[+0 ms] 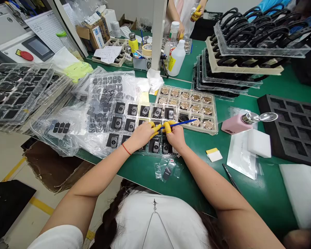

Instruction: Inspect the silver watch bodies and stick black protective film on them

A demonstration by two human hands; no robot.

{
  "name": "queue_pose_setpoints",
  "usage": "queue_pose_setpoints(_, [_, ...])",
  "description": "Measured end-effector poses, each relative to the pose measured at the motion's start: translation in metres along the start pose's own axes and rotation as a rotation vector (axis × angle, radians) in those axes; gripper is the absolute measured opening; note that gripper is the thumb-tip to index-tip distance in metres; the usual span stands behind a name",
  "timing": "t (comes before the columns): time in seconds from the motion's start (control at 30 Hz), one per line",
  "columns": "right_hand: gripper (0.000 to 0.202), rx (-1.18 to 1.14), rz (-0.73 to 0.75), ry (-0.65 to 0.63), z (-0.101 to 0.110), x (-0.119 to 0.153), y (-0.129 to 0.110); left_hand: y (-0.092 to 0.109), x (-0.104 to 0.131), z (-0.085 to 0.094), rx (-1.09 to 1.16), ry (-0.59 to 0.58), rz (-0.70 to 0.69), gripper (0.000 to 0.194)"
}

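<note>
The slender, straight blue stick (188, 121) lies almost crosswise in front of me, its long axis slanting slightly, with the free end pointing right and a little away from me, over the clear plastic tray of round gold-coloured parts (216, 117). My forearms reach forward and converge, so that my right hand (175, 135) and left hand (143, 133), fingertips in yellow covers, meet above the clear compartmented tray of grey watches (123, 121). My right fingers are pinched on the stick near its left end, most of its length jutting out rightward; whether my left grasps anything, I cannot tell.
</note>
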State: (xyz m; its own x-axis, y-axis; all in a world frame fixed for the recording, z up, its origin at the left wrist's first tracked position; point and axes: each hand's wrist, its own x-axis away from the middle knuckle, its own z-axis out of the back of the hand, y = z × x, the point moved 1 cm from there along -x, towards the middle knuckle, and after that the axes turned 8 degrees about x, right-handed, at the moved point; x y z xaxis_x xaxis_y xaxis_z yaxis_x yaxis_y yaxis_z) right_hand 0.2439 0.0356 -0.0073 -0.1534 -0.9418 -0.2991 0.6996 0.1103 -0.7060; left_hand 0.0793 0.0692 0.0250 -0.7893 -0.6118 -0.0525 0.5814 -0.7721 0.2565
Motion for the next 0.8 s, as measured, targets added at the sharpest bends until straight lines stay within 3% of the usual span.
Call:
queue_pose_setpoints(0.3, [0.038,-0.032,0.018,-0.022,0.000,-0.001,-0.001,-0.001,0.019,0.006,-0.022,0.016,-0.099,0.031])
queue_pose_setpoints(0.53, [0.032,-0.064,0.054,-0.069,0.000,0.001,-0.004,-0.002,0.009,0.000,0.033,0.144,0.044,0.022])
queue_pose_setpoints(0.7, [0.029,-0.008,0.071,-0.087,0.001,0.003,-0.007,0.003,-0.007,-0.003,0.049,0.137,0.110,0.016])
queue_pose_setpoints(0.8, [0.030,0.011,0.069,-0.088,0.002,0.005,-0.008,0.003,-0.002,0.000,0.077,0.122,0.092,0.015])
